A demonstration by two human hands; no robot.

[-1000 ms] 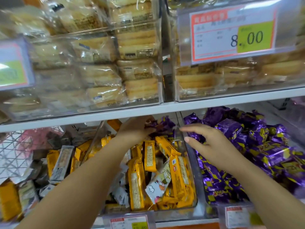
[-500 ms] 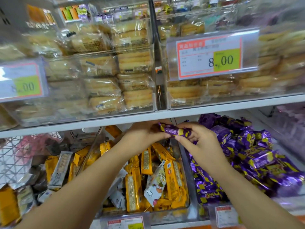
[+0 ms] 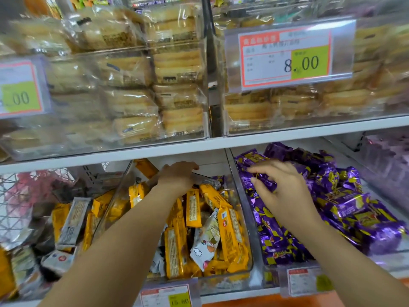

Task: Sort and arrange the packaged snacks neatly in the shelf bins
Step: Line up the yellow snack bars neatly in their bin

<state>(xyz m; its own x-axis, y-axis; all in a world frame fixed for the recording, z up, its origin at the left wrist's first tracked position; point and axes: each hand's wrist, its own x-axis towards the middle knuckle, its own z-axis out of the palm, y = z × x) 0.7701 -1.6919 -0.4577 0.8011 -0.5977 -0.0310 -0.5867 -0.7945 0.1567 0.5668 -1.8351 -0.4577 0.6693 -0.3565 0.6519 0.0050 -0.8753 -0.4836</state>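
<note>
Two hands are working separate bins on the lower shelf. The left hand [image 3: 177,176] reaches to the far end of the middle bin [image 3: 221,282], fingers curled down over the wrappers there, and I cannot tell whether it has hold of one. The right hand [image 3: 281,189] lies loose and spread on the purple packs [image 3: 336,196] in the right bin [image 3: 269,272], fingertips touching foil, gripping nothing.

The yellow packs [image 3: 230,229] stand jumbled on end in the middle bin, with a white cartoon pack [image 3: 205,242] wedged among them toward the near side.

My worry is the left forearm: it crosses that heap, so drawing back carelessly could drag yellow packs over the near wall. The purple foil looks slick and is piled high, so a heavy press from the right hand could send packs sliding off the near right edge. The white pack is easy to overlook.
</note>
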